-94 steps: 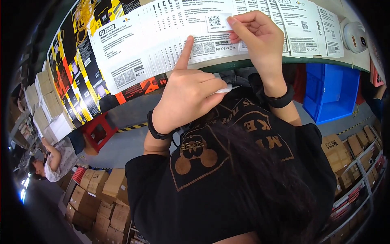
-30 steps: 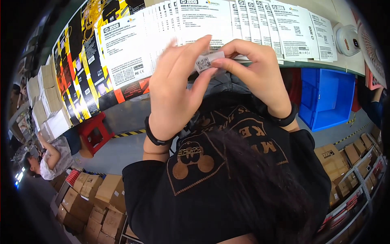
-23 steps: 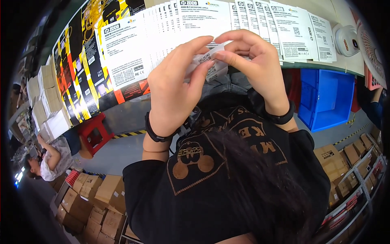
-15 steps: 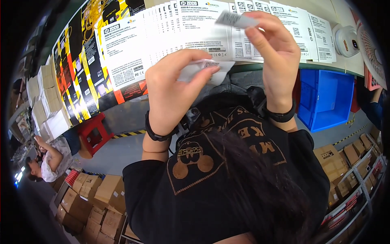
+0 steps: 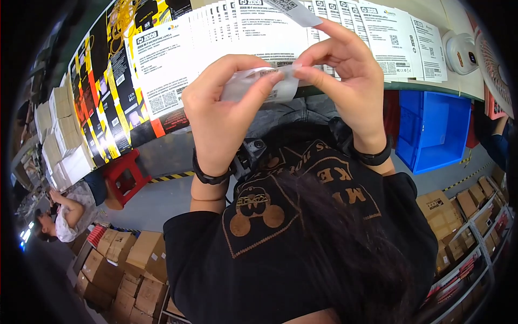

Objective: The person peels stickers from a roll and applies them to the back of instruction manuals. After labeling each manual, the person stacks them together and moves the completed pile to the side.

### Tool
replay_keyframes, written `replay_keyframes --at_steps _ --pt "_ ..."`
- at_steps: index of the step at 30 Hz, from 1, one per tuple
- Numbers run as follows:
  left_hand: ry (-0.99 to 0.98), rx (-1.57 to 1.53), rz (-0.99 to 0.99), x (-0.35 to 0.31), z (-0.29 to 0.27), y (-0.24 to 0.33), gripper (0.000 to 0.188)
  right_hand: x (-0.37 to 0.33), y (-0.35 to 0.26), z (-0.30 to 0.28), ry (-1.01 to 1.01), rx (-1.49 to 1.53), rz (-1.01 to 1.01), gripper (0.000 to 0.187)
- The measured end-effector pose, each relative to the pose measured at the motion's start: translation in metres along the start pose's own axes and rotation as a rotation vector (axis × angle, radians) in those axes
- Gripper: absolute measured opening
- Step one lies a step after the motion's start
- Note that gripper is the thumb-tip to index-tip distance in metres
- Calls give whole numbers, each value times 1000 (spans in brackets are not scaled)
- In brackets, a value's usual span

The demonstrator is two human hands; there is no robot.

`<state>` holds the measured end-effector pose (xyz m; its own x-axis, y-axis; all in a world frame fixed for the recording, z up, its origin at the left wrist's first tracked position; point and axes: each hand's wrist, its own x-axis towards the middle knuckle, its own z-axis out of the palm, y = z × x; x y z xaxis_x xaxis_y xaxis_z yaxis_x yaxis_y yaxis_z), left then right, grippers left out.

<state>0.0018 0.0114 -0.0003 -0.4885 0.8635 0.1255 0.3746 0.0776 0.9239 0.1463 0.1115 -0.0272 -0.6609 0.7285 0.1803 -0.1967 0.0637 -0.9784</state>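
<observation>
My left hand pinches a small sheet of sticker labels, whitish and curled, between thumb and fingers. At the sheet's right edge my right hand closes its thumb and a fingertip on it. A loose silvery label with dark print clings to or is held by another raised fingertip of the right hand; which of the two I cannot tell. Beyond and below the hands lie overlapping white printed box sleeves or cards, fanned out in a long row on the table.
Black, yellow and red printed packaging covers the table's left part, with yellow rubber bands on top. A fan stands far right, near a blue crate. A red stool, cartons and a seated person are lower left.
My right hand has come left and down, and its thumb and fingertip now meet the sheet in my left hand. The loose label has moved up and left with it.
</observation>
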Motion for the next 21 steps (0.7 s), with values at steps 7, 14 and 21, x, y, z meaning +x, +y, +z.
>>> replay_keyframes --at_steps 7,14,21 --pt "-15 -81 -118 1 -1 7 18 9 -5 -12 246 -13 -125 47" --pt "-176 -1 -46 3 -9 12 13 41 53 -26 -37 820 -392 64" --pt "-334 -35 128 6 -5 -16 8 36 38 -13 177 57 278 66"
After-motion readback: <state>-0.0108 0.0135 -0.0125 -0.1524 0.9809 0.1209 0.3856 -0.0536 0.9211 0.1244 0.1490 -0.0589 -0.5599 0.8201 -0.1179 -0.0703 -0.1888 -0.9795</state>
